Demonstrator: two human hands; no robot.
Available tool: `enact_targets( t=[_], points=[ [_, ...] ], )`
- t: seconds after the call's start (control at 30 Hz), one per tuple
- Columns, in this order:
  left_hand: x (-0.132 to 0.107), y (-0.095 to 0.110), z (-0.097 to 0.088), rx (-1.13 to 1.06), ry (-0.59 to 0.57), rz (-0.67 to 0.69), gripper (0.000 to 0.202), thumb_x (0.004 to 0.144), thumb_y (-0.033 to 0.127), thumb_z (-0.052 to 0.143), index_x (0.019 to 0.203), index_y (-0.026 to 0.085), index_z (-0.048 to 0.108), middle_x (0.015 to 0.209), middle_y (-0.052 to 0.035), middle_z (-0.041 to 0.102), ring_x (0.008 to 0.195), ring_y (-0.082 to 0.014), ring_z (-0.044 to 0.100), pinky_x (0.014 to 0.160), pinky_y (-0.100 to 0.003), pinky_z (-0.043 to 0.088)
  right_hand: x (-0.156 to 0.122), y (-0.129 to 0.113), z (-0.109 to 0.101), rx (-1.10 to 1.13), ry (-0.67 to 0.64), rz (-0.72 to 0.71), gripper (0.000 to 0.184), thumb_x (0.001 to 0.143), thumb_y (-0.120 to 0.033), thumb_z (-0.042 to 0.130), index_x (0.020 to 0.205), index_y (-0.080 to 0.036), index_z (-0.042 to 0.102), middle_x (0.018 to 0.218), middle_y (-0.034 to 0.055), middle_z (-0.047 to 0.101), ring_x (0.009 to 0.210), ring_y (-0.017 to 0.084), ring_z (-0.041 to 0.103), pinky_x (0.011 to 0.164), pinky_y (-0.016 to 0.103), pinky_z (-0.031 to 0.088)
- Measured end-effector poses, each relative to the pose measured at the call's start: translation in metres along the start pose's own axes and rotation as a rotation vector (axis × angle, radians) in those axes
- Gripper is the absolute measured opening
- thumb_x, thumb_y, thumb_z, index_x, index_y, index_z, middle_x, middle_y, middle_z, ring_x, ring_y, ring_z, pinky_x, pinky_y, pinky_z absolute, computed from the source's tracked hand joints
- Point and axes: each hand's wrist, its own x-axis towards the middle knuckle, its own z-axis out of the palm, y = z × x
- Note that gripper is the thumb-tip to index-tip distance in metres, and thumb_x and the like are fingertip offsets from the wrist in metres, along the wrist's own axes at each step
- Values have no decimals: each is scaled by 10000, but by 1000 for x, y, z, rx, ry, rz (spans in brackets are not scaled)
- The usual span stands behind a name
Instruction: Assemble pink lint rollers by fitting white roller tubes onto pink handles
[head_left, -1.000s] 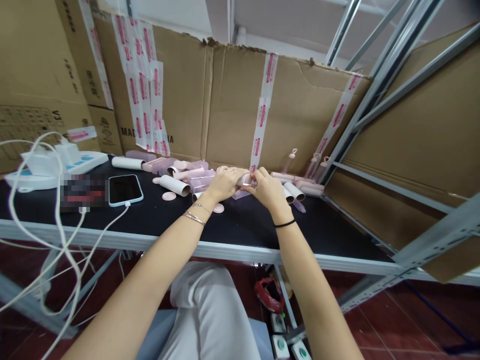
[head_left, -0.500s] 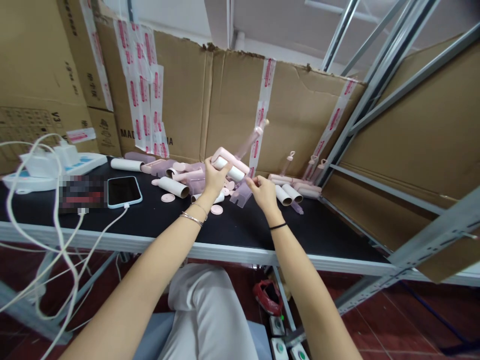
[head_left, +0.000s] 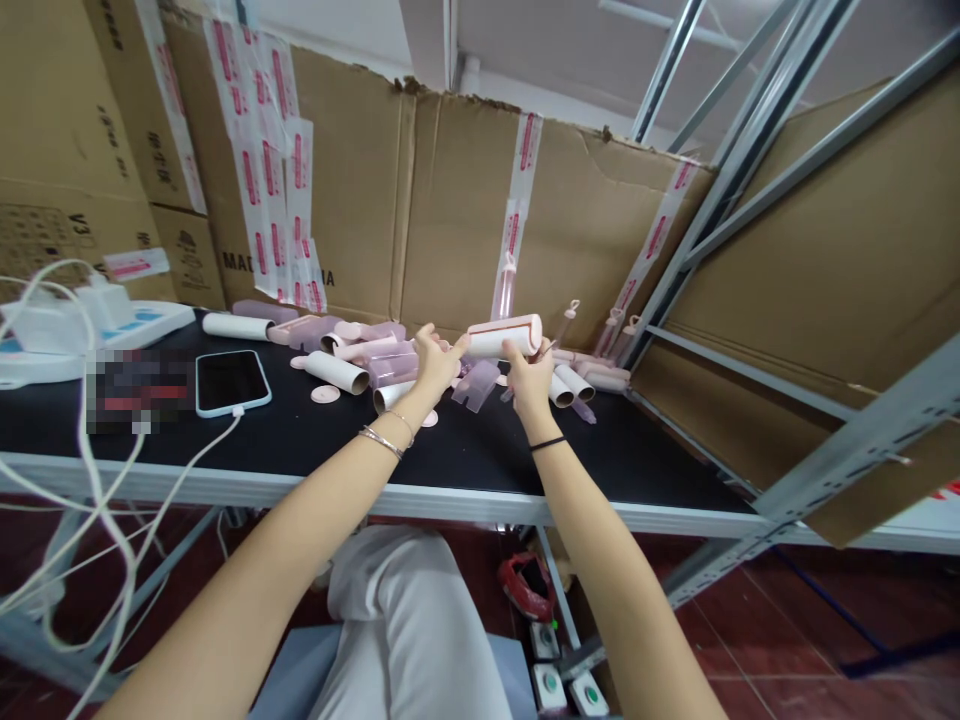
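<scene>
A pink lint roller (head_left: 504, 324) with a white paper roll (head_left: 487, 345) lies nearly level above the table. My right hand (head_left: 531, 385) is closed around its right part, the thumb pressed on the white roll. My left hand (head_left: 435, 365) is at the roller's left end, its fingers apart and the thumb tip at or touching that end. A clear pinkish handle (head_left: 507, 288) with a loop tip rises behind the roller. Below the hands are a translucent purple cover (head_left: 477, 386) and a white paper roll (head_left: 394, 396).
Left of my hands lie white rolls (head_left: 336, 372), pink and purple parts (head_left: 371, 348) and a pink disc (head_left: 325, 394). More rolls (head_left: 576, 382) and rollers (head_left: 604, 374) lie right. A phone (head_left: 232, 382), cables and power strip (head_left: 142, 325) occupy the left. Cardboard (head_left: 345, 180) stands behind.
The lint roller has turned from slanted to nearly level and moved right. My right hand has taken hold of it, while my left hand has loosened its grip and spread its fingers.
</scene>
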Motion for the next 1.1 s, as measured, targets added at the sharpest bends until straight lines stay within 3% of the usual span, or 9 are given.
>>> enact_targets(
  t=[0.07, 0.13, 0.23, 0.33, 0.4, 0.53, 0.7, 0.93, 1.1],
  points=[
    [1, 9, -7, 89, 44, 138, 623, 807, 443, 629, 1312, 180, 375, 1287, -173, 449, 1197, -257, 488, 994, -454, 423, 2, -2, -8, -245, -7, -245, 424, 688, -446, 679, 984, -197, 505, 894, 30, 600, 781, 158, 589, 680, 281, 498],
    [0, 21, -15, 159, -76, 367, 613, 833, 486, 583, 1334, 188, 395, 1348, -170, 425, 1279, -270, 418, 1042, -445, 382, 2, -5, -15, -440, -32, -436, 410, 731, -416, 650, 1053, -186, 541, 1044, 97, 608, 973, 224, 584, 809, 342, 493],
    [-3, 35, -23, 232, -311, 566, 551, 869, 533, 507, 1314, 212, 463, 1349, -138, 472, 1301, -267, 405, 1095, -446, 317, 1, -10, -21, -610, -178, -565, 384, 788, -408, 607, 1108, -199, 573, 1096, 114, 614, 1019, 249, 582, 828, 361, 492],
    [-4, 39, -27, 170, -472, 551, 527, 874, 554, 485, 1265, 202, 514, 1239, -116, 565, 1186, -240, 519, 1039, -398, 386, -2, -14, -24, -683, -373, -602, 400, 800, -428, 597, 1130, -201, 593, 1054, 97, 633, 941, 238, 606, 779, 343, 499],
    [-3, 41, -31, 123, -521, 512, 522, 857, 574, 502, 1209, 191, 550, 1155, -98, 605, 1092, -226, 574, 980, -366, 431, -5, -17, -24, -682, -436, -613, 396, 805, -454, 588, 1103, -193, 610, 984, 86, 644, 884, 226, 612, 755, 327, 494],
    [1, 48, -39, 96, -546, 478, 469, 870, 585, 464, 1075, 188, 605, 1040, -71, 632, 984, -202, 602, 907, -333, 461, -8, -20, -22, -637, -491, -608, 403, 790, -520, 595, 1018, -190, 633, 850, 56, 639, 780, 201, 599, 709, 304, 478],
    [8, 56, -49, 152, -575, 459, 395, 853, 546, 526, 961, 182, 637, 972, -57, 647, 914, -187, 608, 847, -308, 471, -11, -17, -18, -657, -583, -596, 396, 803, -482, 582, 1060, -181, 611, 920, 66, 647, 824, 208, 608, 732, 308, 473],
    [9, 50, -49, 488, -654, 459, 228, 904, 308, 494, 1057, 183, 609, 1038, -76, 647, 943, -206, 634, 864, -339, 470, -18, -3, -2, -818, -565, -495, 479, 764, -484, 632, 1124, -178, 551, 1005, 99, 642, 919, 254, 626, 711, 330, 485],
    [3, 42, -39, 750, -591, 553, 406, 840, 129, 520, 1242, 185, 503, 1187, -122, 597, 1032, -235, 632, 885, -356, 467, -15, 11, 7, -804, -503, -514, 449, 745, -329, 608, 1155, -162, 534, 1035, 119, 653, 921, 249, 634, 763, 349, 496]
  ],
)
